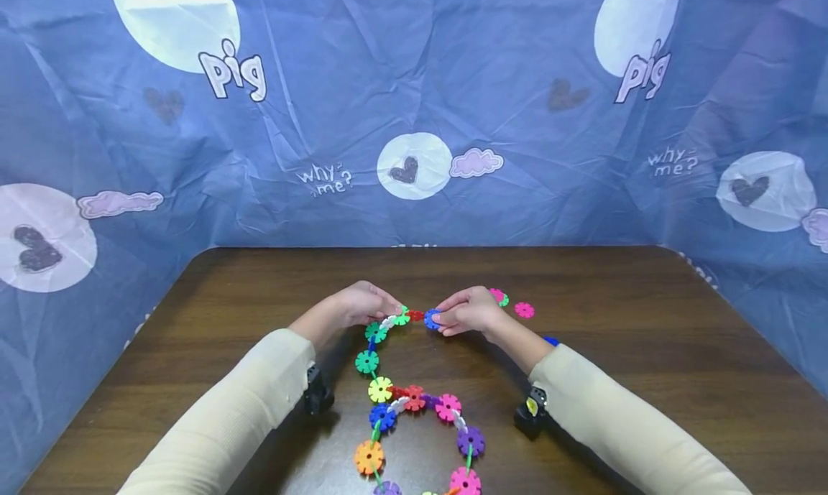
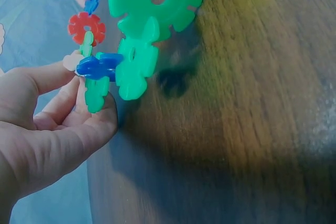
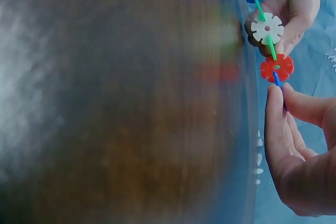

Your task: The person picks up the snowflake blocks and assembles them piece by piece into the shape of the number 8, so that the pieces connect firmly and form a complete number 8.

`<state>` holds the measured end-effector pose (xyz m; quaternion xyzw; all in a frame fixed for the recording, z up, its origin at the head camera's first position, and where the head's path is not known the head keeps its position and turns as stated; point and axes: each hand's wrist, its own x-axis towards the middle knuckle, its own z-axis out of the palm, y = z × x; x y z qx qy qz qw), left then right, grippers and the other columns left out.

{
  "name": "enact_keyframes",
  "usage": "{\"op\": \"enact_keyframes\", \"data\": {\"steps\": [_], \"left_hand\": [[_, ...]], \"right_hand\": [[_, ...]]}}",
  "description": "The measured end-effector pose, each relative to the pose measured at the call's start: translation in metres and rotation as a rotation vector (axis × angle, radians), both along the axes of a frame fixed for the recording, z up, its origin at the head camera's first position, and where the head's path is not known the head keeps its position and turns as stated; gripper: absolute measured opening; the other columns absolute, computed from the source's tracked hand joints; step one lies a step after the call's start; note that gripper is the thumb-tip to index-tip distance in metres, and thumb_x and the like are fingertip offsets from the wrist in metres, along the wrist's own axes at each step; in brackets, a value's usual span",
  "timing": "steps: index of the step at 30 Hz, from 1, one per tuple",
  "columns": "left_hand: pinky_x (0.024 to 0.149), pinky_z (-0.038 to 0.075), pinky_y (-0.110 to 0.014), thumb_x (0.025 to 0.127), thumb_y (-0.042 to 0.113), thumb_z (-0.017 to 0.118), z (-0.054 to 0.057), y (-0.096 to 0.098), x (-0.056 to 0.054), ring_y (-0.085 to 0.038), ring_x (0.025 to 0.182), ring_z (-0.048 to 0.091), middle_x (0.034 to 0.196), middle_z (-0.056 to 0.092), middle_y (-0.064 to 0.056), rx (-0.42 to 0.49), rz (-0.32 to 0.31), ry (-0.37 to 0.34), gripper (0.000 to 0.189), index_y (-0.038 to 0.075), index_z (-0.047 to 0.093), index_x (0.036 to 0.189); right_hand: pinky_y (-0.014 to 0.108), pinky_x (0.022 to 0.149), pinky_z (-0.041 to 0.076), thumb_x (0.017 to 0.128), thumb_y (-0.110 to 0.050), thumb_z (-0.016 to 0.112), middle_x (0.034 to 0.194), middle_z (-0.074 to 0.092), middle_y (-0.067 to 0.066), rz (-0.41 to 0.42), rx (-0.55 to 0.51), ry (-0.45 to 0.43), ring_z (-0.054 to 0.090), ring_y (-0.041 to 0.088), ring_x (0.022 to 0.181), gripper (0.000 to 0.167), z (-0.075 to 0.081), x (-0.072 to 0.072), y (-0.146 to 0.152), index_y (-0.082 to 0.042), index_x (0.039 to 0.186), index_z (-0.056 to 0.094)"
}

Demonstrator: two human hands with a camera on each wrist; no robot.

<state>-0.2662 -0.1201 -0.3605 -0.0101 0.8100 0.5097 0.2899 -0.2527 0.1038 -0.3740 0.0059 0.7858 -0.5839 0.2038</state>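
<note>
A chain of slotted snowflake discs curves over the table. At its far end, my left hand (image 1: 369, 304) pinches the part by a white disc (image 3: 267, 28) and a green disc (image 1: 402, 315). Beyond the green one comes a red disc (image 3: 278, 68). Joined to the red is a blue disc (image 1: 431, 319), edge-on in the right wrist view, held between the thumb and fingers of my right hand (image 1: 471, 312). Nearer me the chain runs through green discs (image 1: 366, 362) and a yellow disc (image 1: 380, 389) into a loop of mixed colours, cut off by the head view's lower edge.
Beyond my right hand lie a loose pink disc (image 1: 525, 310) and a pink disc (image 1: 496, 294) overlapping a green one. A blue piece (image 1: 551, 340) is partly hidden by my right forearm. A patterned blue cloth (image 1: 414, 215) hangs behind the brown table (image 1: 621, 322).
</note>
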Motion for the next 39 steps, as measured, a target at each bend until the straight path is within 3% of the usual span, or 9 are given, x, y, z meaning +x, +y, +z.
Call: {"op": "enact_keyframes", "data": {"steps": [5, 14, 19, 25, 30, 32, 36, 39], "left_hand": [[0.077, 0.048, -0.024, 0.093, 0.016, 0.062, -0.001, 0.003, 0.000, -0.009, 0.080, 0.055, 0.080, 0.062, 0.007, -0.002, 0.003, 0.002, 0.030, -0.002, 0.065, 0.116], [0.056, 0.043, -0.016, 0.090, 0.008, 0.065, -0.006, 0.011, 0.003, -0.004, 0.058, 0.049, 0.061, 0.057, 0.009, 0.012, 0.075, 0.079, 0.029, -0.010, 0.065, 0.113], [0.056, 0.043, -0.017, 0.089, 0.009, 0.067, -0.006, 0.012, 0.004, -0.004, 0.058, 0.050, 0.060, 0.058, 0.009, -0.005, 0.100, 0.097, 0.026, -0.007, 0.068, 0.110], [0.069, 0.053, -0.019, 0.090, 0.010, 0.065, 0.007, 0.005, 0.001, -0.002, 0.062, 0.055, 0.063, 0.062, 0.011, -0.023, 0.008, 0.111, 0.029, -0.008, 0.066, 0.113], [0.086, 0.057, -0.031, 0.092, 0.019, 0.064, 0.016, 0.004, -0.004, -0.004, 0.074, 0.059, 0.084, 0.072, 0.002, -0.098, -0.062, 0.142, 0.030, -0.001, 0.069, 0.114], [0.083, 0.056, -0.030, 0.090, 0.023, 0.067, 0.016, 0.008, -0.005, -0.006, 0.078, 0.059, 0.093, 0.074, -0.002, -0.127, -0.085, 0.179, 0.030, 0.001, 0.071, 0.111], [0.067, 0.048, -0.022, 0.086, 0.023, 0.071, 0.014, 0.018, -0.006, -0.010, 0.080, 0.055, 0.094, 0.075, -0.005, -0.156, -0.102, 0.219, 0.027, 0.003, 0.074, 0.104], [0.067, 0.046, -0.023, 0.086, 0.022, 0.071, 0.014, 0.021, -0.008, -0.012, 0.084, 0.056, 0.097, 0.076, -0.006, -0.157, -0.110, 0.215, 0.025, 0.004, 0.075, 0.102]], "right_hand": [[0.030, 0.067, 0.060, 0.084, -0.002, 0.071, 0.076, 0.070, 0.010, -0.030, -0.022, -0.011, 0.068, 0.012, 0.061, 0.026, 0.000, -0.002, -0.003, 0.010, 0.105, 0.066], [0.027, 0.059, 0.059, 0.084, 0.005, 0.068, 0.070, 0.067, 0.008, -0.071, -0.075, -0.060, 0.065, 0.011, 0.055, 0.026, -0.002, -0.004, -0.010, 0.015, 0.108, 0.064], [0.027, 0.061, 0.059, 0.083, 0.005, 0.068, 0.073, 0.067, 0.008, -0.102, -0.106, -0.050, 0.065, 0.011, 0.057, 0.029, -0.004, -0.005, -0.011, 0.015, 0.110, 0.064], [0.028, 0.070, 0.060, 0.088, 0.007, 0.061, 0.078, 0.069, 0.005, -0.059, -0.199, -0.085, 0.067, 0.010, 0.066, 0.036, -0.002, -0.007, -0.007, 0.014, 0.122, 0.057], [0.032, 0.078, 0.059, 0.089, 0.008, 0.059, 0.082, 0.070, 0.006, -0.027, -0.248, -0.131, 0.069, 0.012, 0.070, 0.038, 0.002, -0.008, -0.008, 0.013, 0.126, 0.055], [0.034, 0.080, 0.059, 0.089, 0.006, 0.060, 0.084, 0.071, 0.008, -0.030, -0.256, -0.135, 0.070, 0.014, 0.071, 0.037, 0.003, -0.006, -0.010, 0.012, 0.126, 0.056], [0.035, 0.079, 0.059, 0.088, 0.006, 0.061, 0.082, 0.072, 0.009, -0.039, -0.271, -0.130, 0.070, 0.014, 0.071, 0.036, 0.005, -0.004, -0.011, 0.013, 0.124, 0.057], [0.033, 0.076, 0.059, 0.088, 0.006, 0.061, 0.078, 0.071, 0.008, -0.051, -0.274, -0.124, 0.070, 0.013, 0.070, 0.035, 0.005, -0.005, -0.010, 0.013, 0.123, 0.057]]}}
